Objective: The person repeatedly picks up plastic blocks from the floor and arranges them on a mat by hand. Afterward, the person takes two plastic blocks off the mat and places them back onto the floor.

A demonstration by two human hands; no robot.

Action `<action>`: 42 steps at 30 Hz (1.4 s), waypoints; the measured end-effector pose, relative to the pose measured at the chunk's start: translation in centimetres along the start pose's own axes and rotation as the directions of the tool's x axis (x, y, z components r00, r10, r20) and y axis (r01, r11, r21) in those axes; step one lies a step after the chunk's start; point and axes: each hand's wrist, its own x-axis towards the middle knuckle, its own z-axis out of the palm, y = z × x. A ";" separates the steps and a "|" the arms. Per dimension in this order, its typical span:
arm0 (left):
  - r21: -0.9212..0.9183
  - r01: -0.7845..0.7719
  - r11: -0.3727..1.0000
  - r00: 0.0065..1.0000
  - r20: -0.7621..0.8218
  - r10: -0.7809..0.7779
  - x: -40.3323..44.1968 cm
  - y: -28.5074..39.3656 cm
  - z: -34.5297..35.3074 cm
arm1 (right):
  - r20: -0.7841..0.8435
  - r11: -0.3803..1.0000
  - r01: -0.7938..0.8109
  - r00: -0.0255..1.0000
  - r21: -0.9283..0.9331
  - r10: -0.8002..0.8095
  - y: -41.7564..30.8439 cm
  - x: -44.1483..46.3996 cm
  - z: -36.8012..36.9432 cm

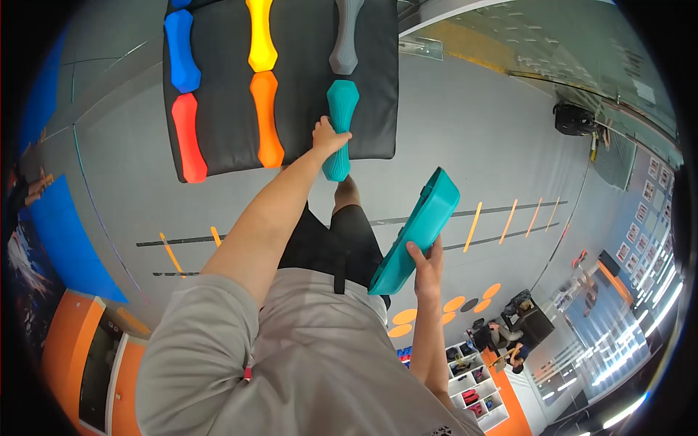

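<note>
My left hand reaches down with its fingers closed around the narrow middle of a teal dumbbell, which lies lengthwise near the front edge of a black padded mat. In my right hand, thumb on the near face, is a long teal plastic case, tilted upward beside my shorts. Its inside is hidden. Beyond the teal dumbbell lies a grey one. An orange dumbbell and a yellow one form the middle row.
A red dumbbell and a blue one line the mat's left side. Floor ladder markings run behind me. White cubby shelves and a seated person are at lower right. A black bag sits at right.
</note>
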 end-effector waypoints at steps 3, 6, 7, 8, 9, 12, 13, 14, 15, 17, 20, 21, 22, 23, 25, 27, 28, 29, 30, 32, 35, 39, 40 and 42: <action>0.040 0.053 0.998 0.999 -0.011 -0.053 3.7 2.3 0.7 | 0.033 0.998 0.019 0.999 -0.057 -0.017 -3.1 4.8 -0.6; 0.096 0.150 0.984 0.989 -0.021 -0.148 3.3 2.9 1.7 | 0.063 0.996 -0.018 0.998 -0.084 0.024 -3.1 6.6 -2.5; 0.111 0.175 0.978 0.984 -0.043 -0.171 3.7 3.7 1.4 | 0.079 0.996 -0.012 0.997 -0.087 0.018 -3.2 7.7 -2.8; 0.119 0.187 0.975 0.982 -0.024 -0.186 3.7 4.2 1.0 | 0.085 0.997 -0.009 0.996 -0.078 0.016 -3.5 8.6 -2.9; 0.140 0.190 0.972 0.982 -0.027 -0.188 3.8 4.3 1.0 | 0.088 0.998 -0.008 0.996 -0.069 0.015 -3.8 9.1 -3.0; 0.204 0.167 0.965 0.986 -0.041 -0.162 4.5 4.6 1.0 | 0.098 0.998 0.002 0.995 -0.069 0.005 -4.8 10.1 -3.4; 0.212 0.146 0.966 0.989 -0.035 -0.142 5.0 5.1 0.7 | 0.098 0.997 0.006 0.995 -0.074 0.002 -5.0 10.4 -3.5; 0.221 0.127 0.967 0.992 -0.026 -0.124 5.6 5.5 0.5 | 0.098 0.996 0.023 0.995 -0.085 -0.014 -5.0 10.7 -3.6; 0.232 0.108 0.967 0.994 -0.014 -0.108 6.1 5.8 0.3 | 0.095 0.995 0.037 0.995 -0.096 -0.028 -4.8 11.0 -3.7; 0.245 0.133 0.960 0.990 0.021 -0.143 7.0 6.2 0.4 | 0.094 0.979 0.070 0.994 -0.190 -0.052 -4.5 11.4 -3.6; 0.255 0.147 0.956 0.988 0.012 -0.155 6.7 5.9 1.2 | 0.097 0.895 0.158 0.987 -0.416 -0.129 -5.5 12.8 -1.7; 0.260 0.143 0.955 0.989 -0.002 -0.148 6.5 6.0 1.4 | 0.119 0.851 0.201 0.979 -0.485 -0.164 -5.5 13.7 -0.9; 0.249 0.131 0.960 0.991 -0.013 -0.132 6.4 6.0 1.4 | 0.144 0.800 0.244 0.970 -0.548 -0.197 -5.5 14.6 0.0; 0.238 0.119 0.964 0.993 -0.024 -0.116 6.2 6.0 1.5 | 0.171 0.742 0.284 0.959 -0.607 -0.227 -5.4 15.7 1.0; 0.177 0.092 0.980 0.996 -0.038 -0.087 5.6 5.4 1.0 | 0.193 0.699 0.306 0.952 -0.647 -0.238 -4.6 18.5 3.6; 0.079 0.057 0.995 0.997 -0.047 -0.053 4.9 4.8 0.3 | 0.213 0.663 0.259 0.965 -0.702 -0.152 -3.5 21.8 6.5; 0.044 0.029 0.999 0.998 -0.065 -0.026 4.3 4.1 -0.1 | 0.215 0.614 0.255 0.966 -0.747 -0.141 -2.5 23.6 8.0; 0.011 0.000 1.000 0.997 -0.083 0.001 3.4 2.8 -0.6 | 0.215 0.563 0.250 0.968 -0.788 -0.130 -1.8 25.0 9.6; -0.021 -0.033 0.999 0.994 -0.106 0.031 2.5 1.4 -1.2 | 0.208 0.577 0.240 0.970 -0.780 -0.123 -1.8 26.1 11.3; -0.050 -0.071 0.996 0.991 -0.115 0.065 -0.4 -2.4 -2.5 | 0.172 0.578 0.204 0.979 -0.790 -0.109 -1.7 27.6 14.7; -0.126 -0.091 0.988 0.992 -0.099 0.079 -6.3 -8.1 -5.9 | 0.115 0.536 0.143 0.990 -0.832 -0.085 -1.2 29.6 18.8; -0.107 -0.010 0.994 0.995 -0.101 -0.001 -14.0 -13.1 -10.4 | 0.092 0.483 0.095 0.995 -0.870 -0.030 1.4 31.2 21.5; -0.091 0.019 0.996 0.992 -0.121 -0.030 -15.4 -14.5 -10.8 | 0.079 0.475 0.080 0.997 -0.876 -0.022 2.1 31.6 22.2; -0.250 0.120 0.961 0.988 -0.065 -0.140 -18.2 -15.7 -11.6 | 0.053 0.389 0.072 0.997 -0.919 -0.059 3.2 32.8 23.2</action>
